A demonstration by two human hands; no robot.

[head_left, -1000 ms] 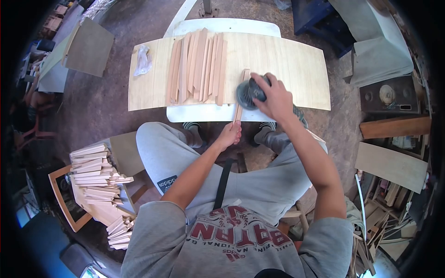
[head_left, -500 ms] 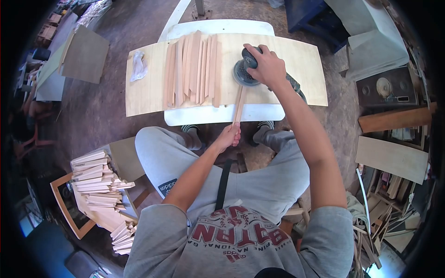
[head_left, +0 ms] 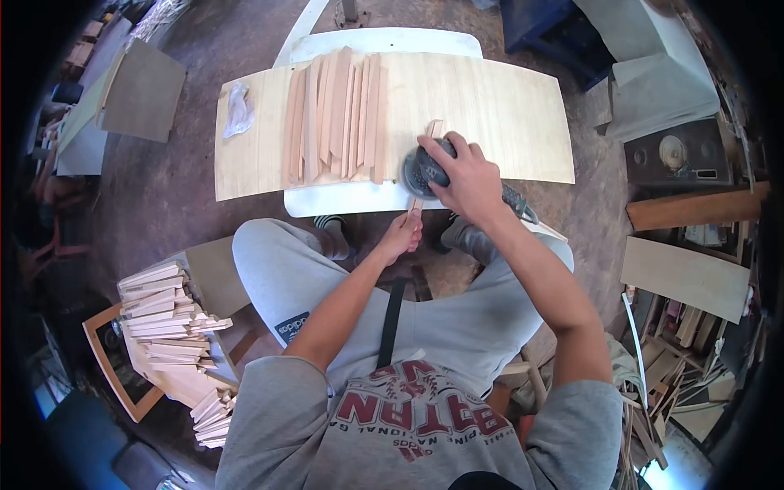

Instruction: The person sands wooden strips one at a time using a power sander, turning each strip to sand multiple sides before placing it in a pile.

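My right hand (head_left: 467,178) is wrapped over the top of a dark orbital sander (head_left: 421,174), whose round pad rests on a narrow wooden strip. That strip (head_left: 436,127) pokes out beyond the sander on the far side, and the sander hides its middle. Its near end is gripped in the closed fingers of my left hand (head_left: 402,233), just off the front edge of the white tabletop (head_left: 343,202). Left of the sander, a row of loose wooden strips (head_left: 336,114) lies side by side on a pale plywood board (head_left: 506,106).
A crumpled clear plastic bag (head_left: 239,110) lies at the board's left end. Stacked wooden strips (head_left: 175,322) sit low on my left, beside a wooden frame (head_left: 122,367). To the right are a speaker panel (head_left: 676,153), a wooden plank (head_left: 694,208) and scrap wood (head_left: 665,384).
My right hand has drawn the sander along the strip toward me, from its far part to near my left hand. My left hand keeps holding the strip's near end.
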